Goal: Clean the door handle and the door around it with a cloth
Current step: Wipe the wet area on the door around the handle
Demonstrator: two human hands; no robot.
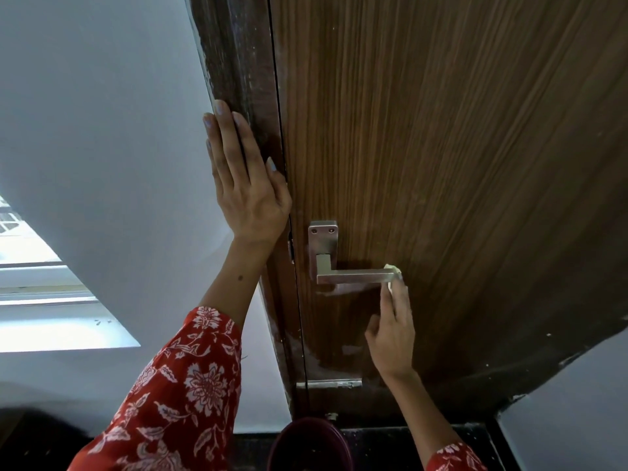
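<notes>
A square steel lever handle (353, 276) on its backplate (323, 240) sits on the brown wood-grain door (441, 147). My right hand (392, 331) presses a small pale yellow cloth (393, 270) against the free right end of the lever, and most of the cloth is hidden under the fingers. My left hand (246, 178) lies flat with fingers together on the dark door frame (238, 79), above and left of the handle. It holds nothing.
A white wall (102, 113) is left of the frame, with a bright window (40, 300) at the far left. A steel latch plate (329, 383) sits low on the door. A dark maroon bucket (309, 443) stands on the black floor below. Pale smears mark the door's lower part.
</notes>
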